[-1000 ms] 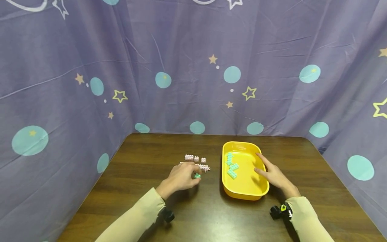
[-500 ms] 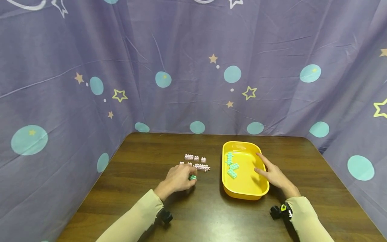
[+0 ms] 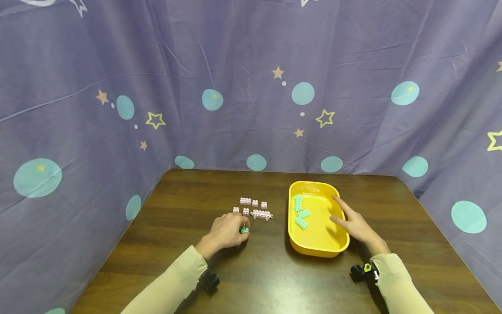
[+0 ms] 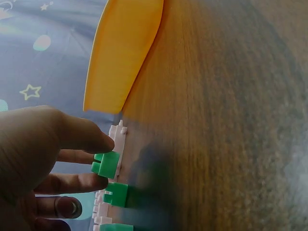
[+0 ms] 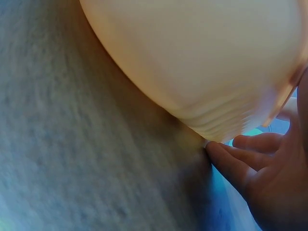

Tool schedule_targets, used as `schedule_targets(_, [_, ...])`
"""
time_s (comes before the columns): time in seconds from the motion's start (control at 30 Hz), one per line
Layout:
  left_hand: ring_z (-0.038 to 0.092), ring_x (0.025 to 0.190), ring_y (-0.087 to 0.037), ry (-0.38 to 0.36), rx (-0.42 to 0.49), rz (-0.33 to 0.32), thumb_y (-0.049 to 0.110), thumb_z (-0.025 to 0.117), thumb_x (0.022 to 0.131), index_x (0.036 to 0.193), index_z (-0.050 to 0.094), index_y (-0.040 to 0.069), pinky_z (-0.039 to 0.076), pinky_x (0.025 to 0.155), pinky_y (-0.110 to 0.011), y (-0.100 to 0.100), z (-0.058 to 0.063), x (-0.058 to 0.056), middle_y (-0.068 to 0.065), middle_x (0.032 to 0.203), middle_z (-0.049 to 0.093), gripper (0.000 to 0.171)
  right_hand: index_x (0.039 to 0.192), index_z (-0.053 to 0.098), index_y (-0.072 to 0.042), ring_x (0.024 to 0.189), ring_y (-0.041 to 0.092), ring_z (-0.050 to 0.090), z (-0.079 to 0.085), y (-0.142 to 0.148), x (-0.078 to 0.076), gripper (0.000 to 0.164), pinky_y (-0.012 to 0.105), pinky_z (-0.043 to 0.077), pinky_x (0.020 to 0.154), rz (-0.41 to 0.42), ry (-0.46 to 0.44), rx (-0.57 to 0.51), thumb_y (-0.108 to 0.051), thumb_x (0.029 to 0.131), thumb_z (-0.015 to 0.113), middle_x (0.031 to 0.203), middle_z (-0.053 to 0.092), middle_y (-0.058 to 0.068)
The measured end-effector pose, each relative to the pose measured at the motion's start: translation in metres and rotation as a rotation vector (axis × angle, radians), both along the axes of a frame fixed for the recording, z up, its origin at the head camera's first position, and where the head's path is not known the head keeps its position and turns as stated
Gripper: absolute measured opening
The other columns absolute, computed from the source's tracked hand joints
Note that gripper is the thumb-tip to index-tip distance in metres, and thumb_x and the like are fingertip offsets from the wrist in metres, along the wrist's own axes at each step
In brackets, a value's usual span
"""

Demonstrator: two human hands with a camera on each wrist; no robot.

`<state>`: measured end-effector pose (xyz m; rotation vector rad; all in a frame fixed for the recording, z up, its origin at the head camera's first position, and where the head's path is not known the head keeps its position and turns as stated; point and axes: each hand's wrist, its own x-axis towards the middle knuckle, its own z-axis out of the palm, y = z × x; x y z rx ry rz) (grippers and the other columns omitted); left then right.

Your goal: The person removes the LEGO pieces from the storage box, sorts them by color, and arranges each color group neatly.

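Note:
My left hand (image 3: 224, 232) pinches a small green toy building brick (image 4: 109, 164) between thumb and fingers, low over the table. In the left wrist view a second green brick (image 4: 119, 194) sits just below those fingers, and part of a third green brick (image 4: 118, 227) shows at the bottom edge. The back of the hand hides both in the head view. My right hand (image 3: 358, 226) lies at the right side of the yellow tray (image 3: 313, 252), fingers spread and nearly straight across its rim. Inside the tray, along its left side, are several mint-green bricks (image 3: 301, 223).
Beyond my left hand, pale pink bricks (image 3: 245, 201) stand in two short rows. A longer pink piece with small side pegs (image 3: 261, 214) ends the nearer row. The brown wooden table (image 3: 270, 279) meets a purple patterned curtain (image 3: 235, 139) at the back.
My left hand has moved left and slightly nearer with the green brick, uncovering the nearer row of pink bricks. The right hand and tray have stayed put.

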<state>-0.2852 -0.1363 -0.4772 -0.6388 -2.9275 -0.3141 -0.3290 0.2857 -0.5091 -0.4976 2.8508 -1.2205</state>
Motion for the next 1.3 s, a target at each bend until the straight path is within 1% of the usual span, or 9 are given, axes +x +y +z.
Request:
schedule_targets(0.23, [0.06, 0.072, -0.013, -0.001, 0.013, 0.002, 0.034, 0.073, 0.076, 0.09, 0.072, 0.028, 0.043, 0.053, -0.032, -0.002, 0.004, 0.002, 0.009, 0.085, 0.066, 0.016, 0.156, 0.021, -0.016, 0.138, 0.052, 0.029, 0.003, 0.001, -0.001, 0.074, 0.067, 0.025, 0.107, 0.0, -0.002, -0.003, -0.039, 0.096, 0.058, 0.154, 0.026, 0.029])
schedule_targets(0.5, [0.057, 0.069, -0.011, 0.011, -0.002, -0.002, 0.035, 0.072, 0.076, 0.09, 0.071, 0.028, 0.042, 0.052, -0.03, -0.002, 0.005, 0.002, 0.01, 0.083, 0.064, 0.016, 0.156, 0.021, -0.016, 0.138, 0.052, 0.028, 0.005, 0.004, -0.001, 0.074, 0.067, 0.025, 0.107, -0.003, -0.01, -0.009, -0.039, 0.096, 0.058, 0.155, 0.025, 0.029])
schedule_targets(0.7, [0.054, 0.067, -0.009, -0.006, -0.002, -0.002, 0.033, 0.073, 0.075, 0.09, 0.071, 0.026, 0.04, 0.05, -0.03, -0.003, 0.003, 0.003, 0.011, 0.077, 0.06, 0.017, 0.156, 0.02, -0.016, 0.138, 0.052, 0.028, 0.006, 0.005, -0.002, 0.075, 0.067, 0.025, 0.107, -0.002, -0.014, -0.007, -0.038, 0.096, 0.058, 0.154, 0.026, 0.029])
schedule_targets(0.83, [0.053, 0.064, -0.008, 0.003, -0.009, -0.011, 0.032, 0.073, 0.074, 0.088, 0.071, 0.027, 0.039, 0.049, -0.029, -0.004, 0.001, 0.002, 0.013, 0.073, 0.059, 0.015, 0.156, 0.021, -0.015, 0.138, 0.052, 0.029, 0.006, 0.006, -0.002, 0.074, 0.067, 0.025, 0.107, -0.004, -0.003, -0.008, -0.036, 0.096, 0.059, 0.154, 0.026, 0.029])
schedule_targets(0.93, [0.051, 0.062, -0.008, 0.007, -0.02, -0.012, 0.032, 0.073, 0.074, 0.087, 0.071, 0.027, 0.038, 0.047, -0.028, -0.004, -0.001, 0.003, 0.015, 0.07, 0.055, 0.014, 0.156, 0.021, -0.015, 0.138, 0.052, 0.029, 0.006, 0.006, -0.003, 0.075, 0.067, 0.026, 0.107, -0.004, 0.0, 0.0, -0.038, 0.096, 0.059, 0.154, 0.026, 0.03])
schedule_targets(1.07, [0.049, 0.06, -0.008, -0.007, -0.023, -0.006, 0.031, 0.073, 0.074, 0.085, 0.07, 0.027, 0.037, 0.047, -0.029, -0.005, -0.003, 0.005, 0.015, 0.067, 0.051, 0.012, 0.156, 0.021, -0.015, 0.137, 0.052, 0.03, 0.003, 0.006, -0.002, 0.075, 0.067, 0.026, 0.106, -0.005, 0.002, 0.005, -0.039, 0.095, 0.059, 0.154, 0.027, 0.029])
schedule_targets(1.17, [0.048, 0.059, -0.008, -0.022, -0.023, 0.003, 0.029, 0.073, 0.074, 0.083, 0.07, 0.026, 0.037, 0.047, -0.029, -0.007, -0.004, 0.008, 0.015, 0.066, 0.051, 0.01, 0.155, 0.022, -0.016, 0.137, 0.052, 0.031, 0.0, 0.003, -0.001, 0.074, 0.067, 0.026, 0.106, -0.003, 0.005, 0.0, -0.039, 0.096, 0.058, 0.154, 0.027, 0.028])
schedule_targets(1.3, [0.048, 0.06, -0.008, -0.019, -0.018, 0.005, 0.029, 0.074, 0.074, 0.081, 0.069, 0.027, 0.037, 0.047, -0.03, -0.01, -0.007, 0.01, 0.014, 0.067, 0.054, 0.009, 0.155, 0.023, -0.015, 0.136, 0.051, 0.032, -0.002, 0.0, 0.001, 0.072, 0.066, 0.028, 0.106, 0.005, 0.018, -0.012, -0.037, 0.096, 0.059, 0.154, 0.028, 0.028])
